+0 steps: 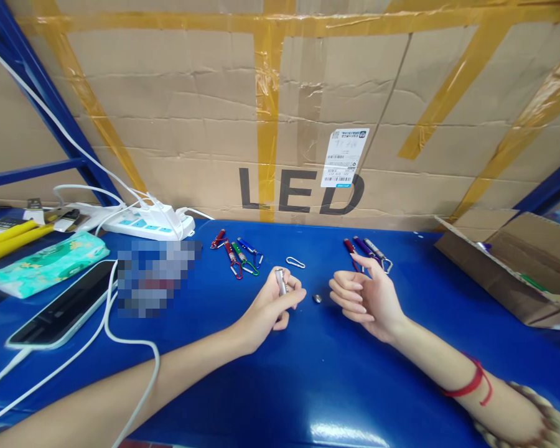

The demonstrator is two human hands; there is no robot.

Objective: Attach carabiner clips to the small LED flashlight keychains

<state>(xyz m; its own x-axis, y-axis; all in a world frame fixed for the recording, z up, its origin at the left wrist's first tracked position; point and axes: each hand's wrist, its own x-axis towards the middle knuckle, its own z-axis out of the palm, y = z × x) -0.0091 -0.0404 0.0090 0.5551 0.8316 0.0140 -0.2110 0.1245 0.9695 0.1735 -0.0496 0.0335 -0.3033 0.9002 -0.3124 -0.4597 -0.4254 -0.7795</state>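
Note:
My left hand [275,298] is closed around a small silver flashlight barrel [281,281], its upper end showing above the thumb. To the right, my right hand [366,295] hovers with fingers curled toward the palm and thumb raised; whatever may lie inside is hidden. A small round silver cap [317,298] rests on the blue table between both hands. Just behind sits a loose silver carabiner clip [295,262]. Several keychain flashlights with carabiners, among them a green one [238,252], lie behind my left hand. Others, including a purple one [363,246], are behind my right hand.
A large taped cardboard box [191,124] walls off the back of the blue table [280,386]. Leftward are a white power strip [144,224], a phone [65,305], a green tissue pack [51,261] and trailing white cables [156,354]. An open carton [499,267] stands right.

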